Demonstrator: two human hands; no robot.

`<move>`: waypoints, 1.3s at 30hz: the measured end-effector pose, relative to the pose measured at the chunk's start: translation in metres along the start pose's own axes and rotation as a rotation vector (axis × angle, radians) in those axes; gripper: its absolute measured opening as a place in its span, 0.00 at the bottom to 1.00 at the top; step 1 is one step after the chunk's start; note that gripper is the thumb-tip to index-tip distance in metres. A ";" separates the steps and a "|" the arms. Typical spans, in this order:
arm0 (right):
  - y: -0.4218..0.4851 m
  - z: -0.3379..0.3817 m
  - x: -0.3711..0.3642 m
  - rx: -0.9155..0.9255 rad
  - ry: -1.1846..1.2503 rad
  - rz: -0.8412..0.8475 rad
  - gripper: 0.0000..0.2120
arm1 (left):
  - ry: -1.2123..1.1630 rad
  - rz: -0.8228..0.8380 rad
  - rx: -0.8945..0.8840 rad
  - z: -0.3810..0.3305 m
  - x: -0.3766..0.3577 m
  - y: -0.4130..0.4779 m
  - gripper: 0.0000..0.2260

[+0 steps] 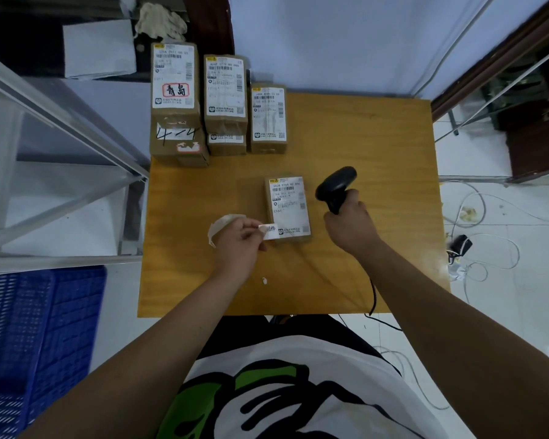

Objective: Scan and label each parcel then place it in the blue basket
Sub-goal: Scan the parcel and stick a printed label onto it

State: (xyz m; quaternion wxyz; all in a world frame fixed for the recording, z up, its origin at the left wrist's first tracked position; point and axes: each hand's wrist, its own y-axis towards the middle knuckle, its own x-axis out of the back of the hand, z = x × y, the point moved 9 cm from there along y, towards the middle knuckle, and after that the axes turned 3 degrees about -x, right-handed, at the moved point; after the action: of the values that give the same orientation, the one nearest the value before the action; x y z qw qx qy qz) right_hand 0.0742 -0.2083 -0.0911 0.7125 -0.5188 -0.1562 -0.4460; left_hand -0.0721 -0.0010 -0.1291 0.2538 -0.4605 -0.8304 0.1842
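A small brown parcel (288,205) with a white shipping label lies flat in the middle of the wooden table (377,147). My left hand (240,245) pinches a small white sticker (268,231) against the parcel's near left corner, with a curl of backing paper (219,224) trailing behind the fingers. My right hand (351,224) grips the black barcode scanner (336,186) just right of the parcel, its head raised. Several more labelled parcels (225,96) are stacked at the table's far left. The blue basket (29,337) stands on the floor at lower left.
A metal shelf frame (64,122) stands to the left of the table. The scanner's black cable (373,299) hangs over the table's near edge. White cables and a plug (476,255) lie on the floor to the right. A paper scrap (264,281) sits on the table.
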 end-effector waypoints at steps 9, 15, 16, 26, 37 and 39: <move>0.034 -0.050 -0.004 0.060 -0.191 -0.069 0.25 | -0.226 -0.062 0.120 -0.013 -0.037 0.003 0.03; 0.037 -0.062 -0.003 0.048 -0.172 -0.101 0.35 | -0.256 -0.095 0.116 -0.009 -0.048 0.003 0.06; 0.033 -0.062 0.001 0.054 -0.147 -0.141 0.36 | -0.258 -0.099 0.112 -0.009 -0.048 0.002 0.06; 0.003 0.017 -0.036 0.412 0.166 0.121 0.12 | -0.168 -0.144 0.055 0.000 -0.040 0.005 0.07; 0.025 0.006 -0.050 0.230 0.241 0.080 0.07 | 0.040 -0.216 -0.031 -0.009 -0.040 0.014 0.11; 0.026 0.004 -0.051 0.209 0.229 0.064 0.07 | 0.096 -0.226 -0.048 -0.013 -0.041 0.013 0.11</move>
State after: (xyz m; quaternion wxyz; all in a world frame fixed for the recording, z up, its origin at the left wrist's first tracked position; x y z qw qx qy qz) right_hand 0.0672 -0.1792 -0.1403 0.7896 -0.3924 -0.1027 -0.4605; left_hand -0.0376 -0.0285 -0.1360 0.3014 -0.3784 -0.8680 0.1123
